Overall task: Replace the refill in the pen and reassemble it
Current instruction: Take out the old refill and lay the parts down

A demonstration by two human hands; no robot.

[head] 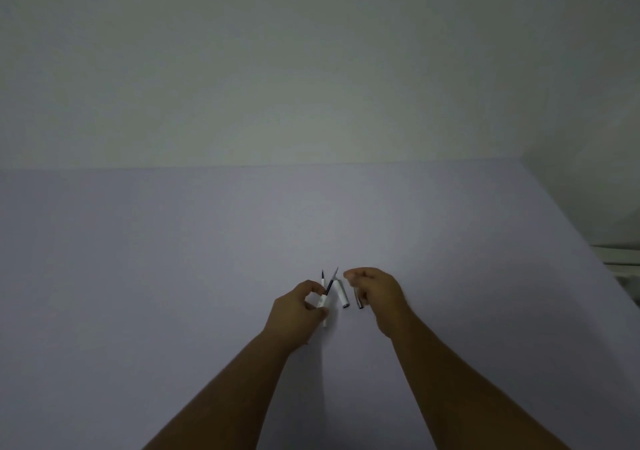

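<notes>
Nearest, the left hand (300,306) is curled, thumb & fingers pinched round a short white plastic pen barrel (323,307), which is lifted a bit off the pale lilac-grey tabletop (173,276) w/ its long axis running roughly near-to-far. A thin dark refill (330,285) sticks out of the barrel's far end, leaning up & to the right, tip pointing away. Just beside it, right, a white pen piece w/ a dark end (341,295) lies on the table, also near-to-far, then a small dark metallic piece (358,299) close under the right hand (375,294). That hand's fingers are loosely bent, half-closed; can't tell if they hold anything. Another slim white-and-dark refill (322,278) stands slightly farther left. Judging: parts are light, stiff, smooth so slippery; the refill is thin, likely bends — grip mid-shaft, the barrel at its middle.
</notes>
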